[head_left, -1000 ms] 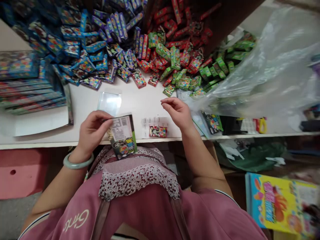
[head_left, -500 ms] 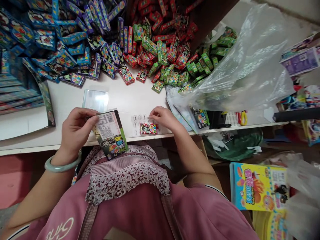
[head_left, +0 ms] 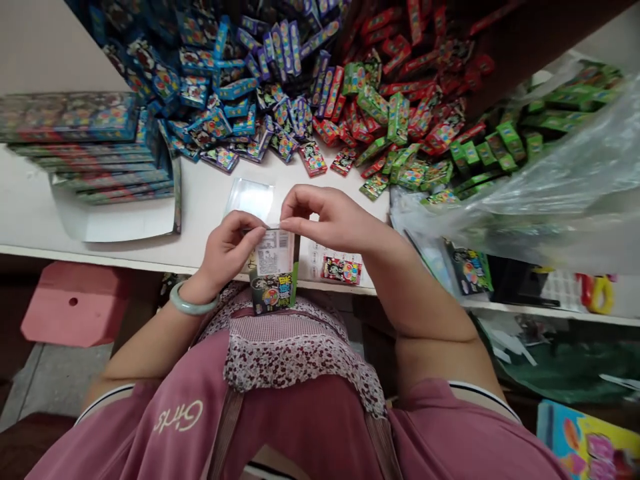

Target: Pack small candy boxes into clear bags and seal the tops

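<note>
My left hand (head_left: 231, 250) pinches the top edge of a flat black-and-green printed packet (head_left: 274, 293), which hangs upright over the table's front edge. A pale panel with small print and a barcode covers its upper half. At the packet's top right corner, the thumb and forefinger of my right hand (head_left: 333, 217) are pinched together; whatever lies between them is too small to make out. Partly behind my right forearm, a sheet of small round stickers (head_left: 316, 252) lies on the table. On it rests a small red candy box (head_left: 342, 270).
Blue boxes (head_left: 210, 127), purple boxes (head_left: 285, 50), red boxes (head_left: 430, 100) and green boxes (head_left: 400, 120) are heaped along the back. A cardboard tray (head_left: 125, 227) with stacked boxes stands left. Clear plastic sheeting (head_left: 565, 193) and yellow-handled scissors (head_left: 601, 295) lie right.
My right hand has left the sticker sheet and come left to the packet's top edge. The packet is now held straighter. The view has swung left.
</note>
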